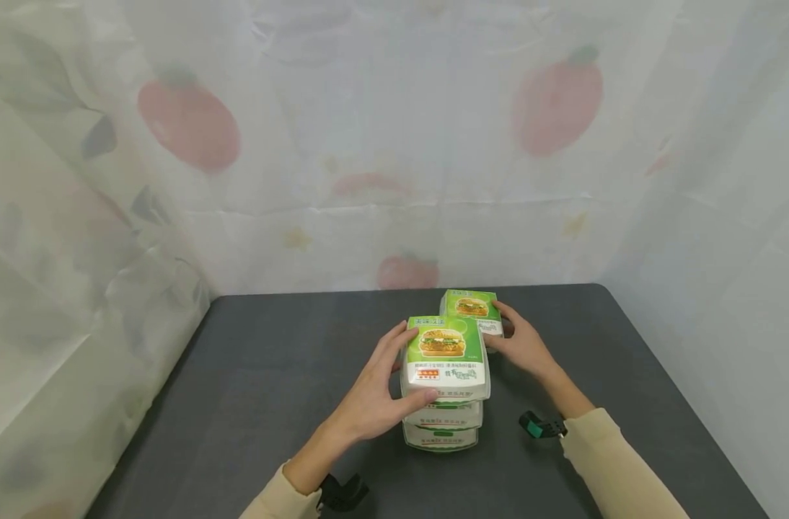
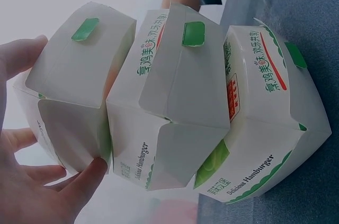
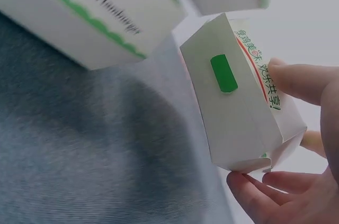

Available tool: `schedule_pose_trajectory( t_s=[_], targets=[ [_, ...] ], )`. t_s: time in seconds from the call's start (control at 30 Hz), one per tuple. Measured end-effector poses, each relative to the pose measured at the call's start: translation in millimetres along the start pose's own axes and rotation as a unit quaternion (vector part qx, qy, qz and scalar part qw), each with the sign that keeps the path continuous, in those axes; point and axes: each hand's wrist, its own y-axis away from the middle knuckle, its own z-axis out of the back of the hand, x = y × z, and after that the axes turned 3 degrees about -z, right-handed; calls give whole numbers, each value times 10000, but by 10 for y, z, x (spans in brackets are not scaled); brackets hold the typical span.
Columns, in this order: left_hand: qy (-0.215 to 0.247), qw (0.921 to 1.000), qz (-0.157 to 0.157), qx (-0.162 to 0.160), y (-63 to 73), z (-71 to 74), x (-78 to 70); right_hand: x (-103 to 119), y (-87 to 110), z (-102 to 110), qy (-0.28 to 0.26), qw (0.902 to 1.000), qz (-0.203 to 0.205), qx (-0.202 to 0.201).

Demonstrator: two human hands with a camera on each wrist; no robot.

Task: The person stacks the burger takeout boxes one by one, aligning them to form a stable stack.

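Three white and green paper hamburger boxes stand stacked near the middle of the table. My left hand (image 1: 376, 395) grips the top box (image 1: 448, 375) by its left side, thumb at the front and fingers towards the back. Below it, the middle box (image 2: 185, 81) and the bottom box (image 2: 259, 166) show their green tabs and printed fronts in the left wrist view. Behind the stack, to its right, my right hand (image 1: 527, 347) holds another hamburger box (image 3: 238, 123) between thumb and fingers. In the head view, the stack's top box partly hides that one.
The dark grey table (image 1: 291, 375) ends at a white curtain (image 1: 394, 144) with fruit prints, and curtains also hang at both sides. A black band with a green patch (image 1: 542, 427) is on the right wrist; a black band (image 1: 342, 492) is on the left.
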Motion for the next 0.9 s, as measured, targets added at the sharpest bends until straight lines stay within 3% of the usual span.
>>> schedule_pose_trajectory(
  t_s=[0.9],
  targets=[
    [-41, 10000, -1, -84, -8, -19, -15, 688, 292, 617, -281, 9959, 551, -660]
  ],
)
